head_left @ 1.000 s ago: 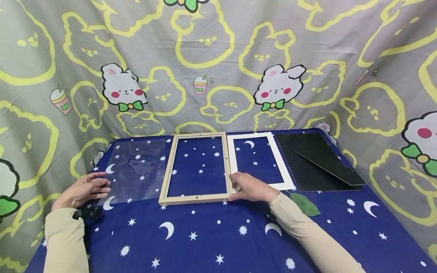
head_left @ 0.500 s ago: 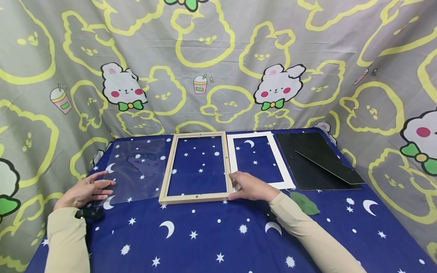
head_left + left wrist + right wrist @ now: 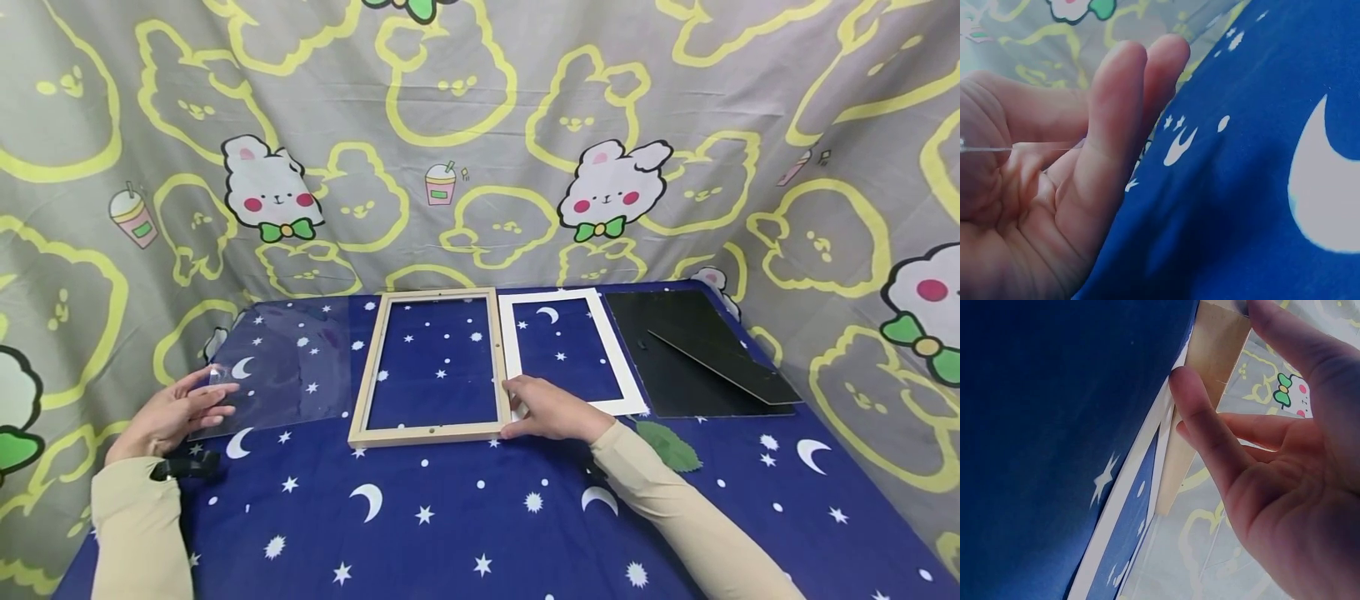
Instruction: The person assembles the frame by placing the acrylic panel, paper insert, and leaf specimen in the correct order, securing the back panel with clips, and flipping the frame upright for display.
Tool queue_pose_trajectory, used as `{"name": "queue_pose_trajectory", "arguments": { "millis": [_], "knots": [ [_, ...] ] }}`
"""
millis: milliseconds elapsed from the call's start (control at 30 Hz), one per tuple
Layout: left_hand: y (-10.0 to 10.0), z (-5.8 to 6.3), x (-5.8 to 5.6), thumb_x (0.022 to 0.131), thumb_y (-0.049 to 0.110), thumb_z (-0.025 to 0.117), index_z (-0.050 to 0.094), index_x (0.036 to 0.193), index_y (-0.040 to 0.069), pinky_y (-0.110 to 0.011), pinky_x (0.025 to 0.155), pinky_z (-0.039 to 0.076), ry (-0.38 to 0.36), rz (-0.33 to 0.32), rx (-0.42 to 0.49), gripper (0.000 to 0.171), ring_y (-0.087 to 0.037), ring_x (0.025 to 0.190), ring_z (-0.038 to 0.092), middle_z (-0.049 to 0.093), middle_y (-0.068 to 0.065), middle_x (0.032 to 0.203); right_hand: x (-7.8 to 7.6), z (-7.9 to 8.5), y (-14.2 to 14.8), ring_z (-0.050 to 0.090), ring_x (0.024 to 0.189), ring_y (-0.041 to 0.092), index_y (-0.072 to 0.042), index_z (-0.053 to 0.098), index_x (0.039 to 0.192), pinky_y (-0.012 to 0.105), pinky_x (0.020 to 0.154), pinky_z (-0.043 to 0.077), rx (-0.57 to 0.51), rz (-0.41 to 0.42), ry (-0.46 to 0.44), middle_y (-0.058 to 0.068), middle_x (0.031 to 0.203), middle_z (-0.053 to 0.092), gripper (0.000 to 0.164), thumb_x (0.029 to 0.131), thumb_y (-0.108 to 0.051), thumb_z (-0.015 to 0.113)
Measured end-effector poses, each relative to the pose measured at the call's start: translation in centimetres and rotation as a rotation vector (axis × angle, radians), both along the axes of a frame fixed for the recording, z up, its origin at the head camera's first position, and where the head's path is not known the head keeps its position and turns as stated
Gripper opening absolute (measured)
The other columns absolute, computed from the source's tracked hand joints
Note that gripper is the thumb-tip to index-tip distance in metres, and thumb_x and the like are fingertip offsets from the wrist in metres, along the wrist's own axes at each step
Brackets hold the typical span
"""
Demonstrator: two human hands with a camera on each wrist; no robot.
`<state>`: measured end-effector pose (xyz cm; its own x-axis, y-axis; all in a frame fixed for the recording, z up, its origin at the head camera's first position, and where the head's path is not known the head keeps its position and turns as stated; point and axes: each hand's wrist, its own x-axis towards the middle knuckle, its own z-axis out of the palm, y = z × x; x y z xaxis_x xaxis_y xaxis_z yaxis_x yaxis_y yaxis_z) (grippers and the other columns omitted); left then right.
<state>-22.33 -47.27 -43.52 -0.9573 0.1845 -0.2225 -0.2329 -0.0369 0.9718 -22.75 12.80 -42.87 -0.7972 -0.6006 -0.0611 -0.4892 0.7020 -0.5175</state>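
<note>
On the left in the head view, a clear plastic sheet point(image 3: 285, 367) is tilted, its left edge between the thumb and fingers of my left hand point(image 3: 174, 414). The left wrist view catches the sheet point(image 3: 985, 149) edge-on as a thin bright line running into that hand point(image 3: 1079, 162). My right hand point(image 3: 551, 410) holds the near right corner of a light wooden picture frame point(image 3: 427, 435), which lies flat. Close up in the right wrist view, the fingers of the right hand point(image 3: 1285, 475) meet the frame's wooden side point(image 3: 1213, 356).
Right of the frame lies a white mat board point(image 3: 626, 375) with a cut-out window. Beyond it is a black backing board point(image 3: 675, 375) with its stand flap point(image 3: 720, 367) raised. A green leaf point(image 3: 670, 447) lies by my right forearm. A patterned curtain point(image 3: 480, 150) hangs behind the blue cloth.
The left hand first slid slightly right onto the sheet's left edge, then took hold and moved left with it. The sheet's right edge is now farther from the frame. The right hand stayed put.
</note>
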Motion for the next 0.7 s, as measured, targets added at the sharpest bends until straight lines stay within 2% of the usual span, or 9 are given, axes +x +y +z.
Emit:
{"name": "queue_pose_trajectory", "arguments": {
  "millis": [267,433,533,700],
  "knots": [
    [0.7,0.5,-0.2,0.106,-0.004,0.046,-0.020,0.159,0.004,-0.024,0.070,0.061,0.131,-0.037,0.093,0.084,-0.017,0.087,0.077,0.076,0.007,0.114,0.0,0.0,0.1,0.064,0.102,0.023,0.007,0.056,0.136,0.038,0.088,0.054,-0.007,0.041,0.052,0.011,0.111,0.069,0.073,0.085,-0.036,0.084],
    [1.8,1.0,-0.6,0.105,-0.009,0.041,-0.019,0.160,0.005,-0.026,0.071,0.061,0.209,-0.082,0.191,0.082,-0.020,0.088,0.078,0.076,0.001,0.116,0.1,0.1,0.1,0.065,0.103,0.024,0.009,0.054,0.139,0.039,0.090,0.054,-0.004,0.038,0.051,0.012,0.112,0.069,0.076,0.085,-0.035,0.084],
    [2.4,1.5,-0.9,0.105,-0.011,0.039,-0.022,0.158,0.005,-0.026,0.071,0.061,0.229,-0.105,0.216,0.082,-0.020,0.088,0.078,0.076,-0.001,0.117,0.1,0.1,0.1,0.065,0.104,0.025,0.010,0.053,0.139,0.040,0.091,0.054,-0.003,0.036,0.046,0.013,0.113,0.069,0.077,0.085,-0.035,0.084],
    [3.3,2.3,-1.0,0.105,-0.010,0.041,-0.024,0.157,0.005,-0.025,0.071,0.061,0.218,-0.086,0.173,0.084,-0.019,0.088,0.077,0.076,0.001,0.116,0.0,0.0,0.1,0.065,0.104,0.025,0.010,0.052,0.140,0.040,0.091,0.054,-0.006,0.035,0.039,0.013,0.114,0.069,0.077,0.086,-0.035,0.084]
  ]
}}
